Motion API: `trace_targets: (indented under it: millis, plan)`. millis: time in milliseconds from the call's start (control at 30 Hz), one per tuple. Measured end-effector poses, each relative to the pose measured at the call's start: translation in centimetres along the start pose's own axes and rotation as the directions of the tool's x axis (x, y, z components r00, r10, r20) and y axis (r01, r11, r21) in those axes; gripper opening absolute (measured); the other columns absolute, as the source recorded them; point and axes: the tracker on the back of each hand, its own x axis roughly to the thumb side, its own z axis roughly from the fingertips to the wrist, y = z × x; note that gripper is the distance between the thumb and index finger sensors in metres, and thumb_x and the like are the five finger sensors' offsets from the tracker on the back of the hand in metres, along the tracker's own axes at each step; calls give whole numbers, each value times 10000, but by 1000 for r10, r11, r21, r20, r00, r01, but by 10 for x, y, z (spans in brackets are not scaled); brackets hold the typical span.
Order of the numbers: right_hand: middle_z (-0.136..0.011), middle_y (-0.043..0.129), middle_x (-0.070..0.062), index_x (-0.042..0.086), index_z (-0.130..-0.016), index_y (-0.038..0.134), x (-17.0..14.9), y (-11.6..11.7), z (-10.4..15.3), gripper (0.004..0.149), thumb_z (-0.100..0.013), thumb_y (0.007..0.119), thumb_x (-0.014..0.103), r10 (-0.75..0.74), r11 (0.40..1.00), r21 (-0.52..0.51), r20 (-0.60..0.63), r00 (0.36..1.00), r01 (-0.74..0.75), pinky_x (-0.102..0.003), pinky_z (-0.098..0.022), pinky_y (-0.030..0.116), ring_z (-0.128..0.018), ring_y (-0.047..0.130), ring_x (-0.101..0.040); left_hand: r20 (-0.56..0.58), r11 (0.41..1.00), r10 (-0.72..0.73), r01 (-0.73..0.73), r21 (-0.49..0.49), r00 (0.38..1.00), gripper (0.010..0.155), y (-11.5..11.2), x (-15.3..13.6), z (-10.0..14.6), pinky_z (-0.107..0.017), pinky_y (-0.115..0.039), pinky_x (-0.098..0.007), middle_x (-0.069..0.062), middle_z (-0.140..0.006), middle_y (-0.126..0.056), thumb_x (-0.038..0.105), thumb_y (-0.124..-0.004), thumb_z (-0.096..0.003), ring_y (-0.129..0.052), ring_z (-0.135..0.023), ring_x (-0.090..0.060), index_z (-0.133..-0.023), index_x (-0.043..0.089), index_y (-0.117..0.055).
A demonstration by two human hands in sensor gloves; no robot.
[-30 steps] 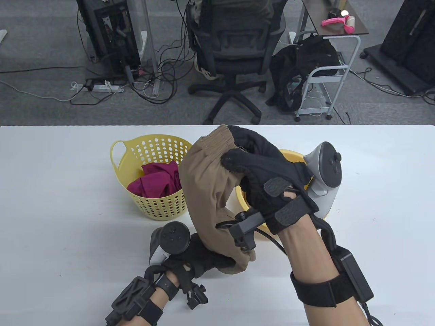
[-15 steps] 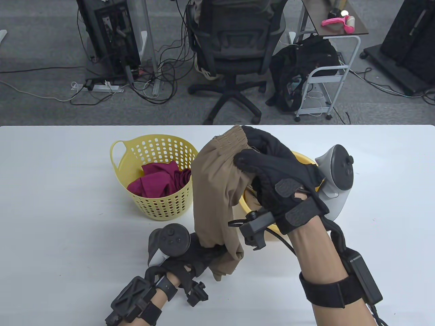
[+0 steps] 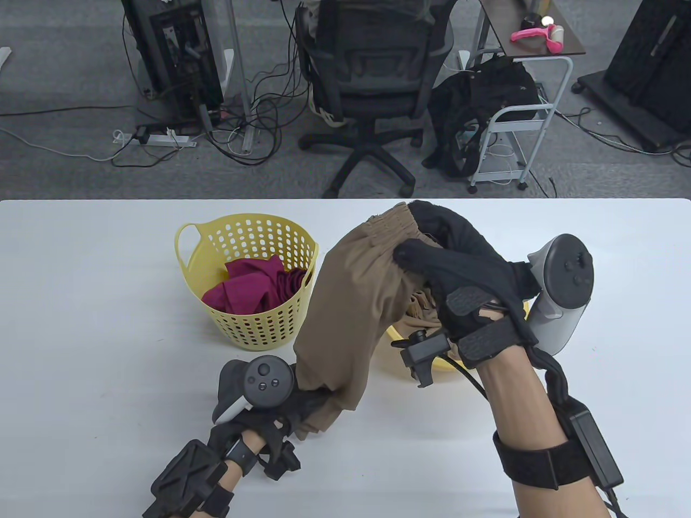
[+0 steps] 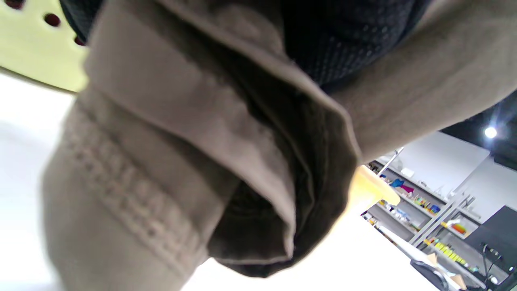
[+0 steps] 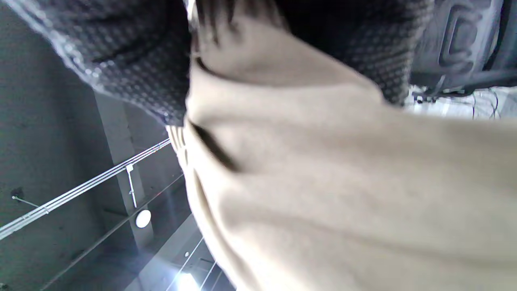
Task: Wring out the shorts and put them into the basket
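Tan shorts (image 3: 348, 307) hang stretched between both hands above the table. My right hand (image 3: 448, 259) grips the elastic waistband at the top, held over a yellow bowl (image 3: 432, 364). My left hand (image 3: 302, 410) grips the leg hems low near the table. The hem folds (image 4: 258, 169) fill the left wrist view, with glove fabric above them. In the right wrist view the tan cloth (image 5: 323, 190) sits under my gloved fingers (image 5: 121, 60). A yellow perforated basket (image 3: 245, 237) stands left of the shorts.
A dark red garment (image 3: 253, 286) lies inside the basket. More tan cloth (image 3: 421, 310) shows in the yellow bowl behind my right wrist. The white table (image 3: 97, 334) ends at its far edge, with an office chair (image 3: 372, 81) and a cart (image 3: 518, 113) beyond.
My right hand has moved right with the waistband, uncovering the basket. My left hand has shifted left and toward me, pulling the shorts into a longer slant.
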Motion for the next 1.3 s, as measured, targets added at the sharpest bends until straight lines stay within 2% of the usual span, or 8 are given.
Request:
trace_targets:
  millis: [267, 500, 633, 800, 900, 1067, 1167, 1300]
  plan:
    - [-821, 867, -196, 57, -936, 715, -8, -18, 2, 611, -471, 962, 366, 232, 968, -99, 12, 973, -230, -358, -406, 995, -577, 1061, -365, -23, 986, -163, 162, -46, 986, 376, 16, -4, 6, -594, -678, -672, -84, -701, -1012, 323, -930, -503, -1017, -678, -377, -848, 196, -855]
    - [-813, 873, -196, 57, -928, 725, -15, -30, 7, 608, -460, 968, 359, 493, 861, -165, 46, 869, -480, -364, -399, 994, -569, 1063, -369, -30, 967, -239, 236, -96, 970, 390, 30, 1, 9, -579, -706, -656, -76, -691, -1025, 335, -953, -487, -1040, -655, -362, -843, 209, -856]
    - [-804, 881, -198, 57, -922, 733, -21, -31, 12, 605, -452, 973, 352, 597, 795, -186, 71, 799, -578, -370, -394, 994, -564, 1064, -372, -61, 965, -254, 249, -86, 965, 510, 40, 7, 11, -550, -752, -632, -70, -679, -1047, 360, -1003, -438, -1081, -619, -342, -869, 153, -825]
    - [-805, 881, -195, 60, -919, 737, -32, -26, 18, 603, -446, 975, 351, 730, 681, -194, 114, 674, -706, -371, -393, 995, -563, 1066, -372, -43, 967, -250, 247, -58, 967, 639, 59, 22, 14, -530, -785, -608, -50, -664, -1058, 380, -1041, -395, -1108, -590, -312, -913, 114, -778]
    - [-802, 884, -194, 62, -917, 739, -40, -21, 22, 604, -443, 976, 351, 778, 628, -194, 139, 613, -754, -372, -391, 995, -562, 1066, -373, -34, 961, -275, 274, -24, 961, 687, 71, 33, 16, -521, -804, -595, -38, -655, -1063, 395, -1050, -382, -1119, -576, -298, -932, 98, -765]
    - [-800, 888, -191, 67, -913, 745, -52, -9, 30, 599, -438, 978, 347, 848, 526, -196, 192, 493, -828, -373, -385, 998, -558, 1070, -372, -18, 971, -237, 237, 11, 971, 740, 87, 49, 17, -520, -807, -594, -42, -657, -1059, 409, -1045, -386, -1120, -574, -304, -964, 67, -735]
    - [-802, 888, -190, 69, -911, 747, -59, 1, 35, 596, -435, 980, 341, 862, 497, -192, 219, 456, -847, -377, -385, 998, -560, 1070, -373, -8, 980, -194, 194, 35, 981, 729, 93, 56, 16, -524, -796, -605, -50, -671, -1051, 401, -1034, -401, -1110, -589, -316, -970, 64, -727]
    - [-797, 894, -188, 74, -908, 753, -65, 13, 39, 591, -432, 982, 338, 864, 485, -180, 245, 439, -856, -375, -379, 1003, -561, 1074, -372, -1, 991, -131, 131, 36, 991, 710, 97, 64, 12, -530, -772, -627, -77, -705, -1031, 378, -1003, -438, -1088, -617, -349, -992, 58, -696]
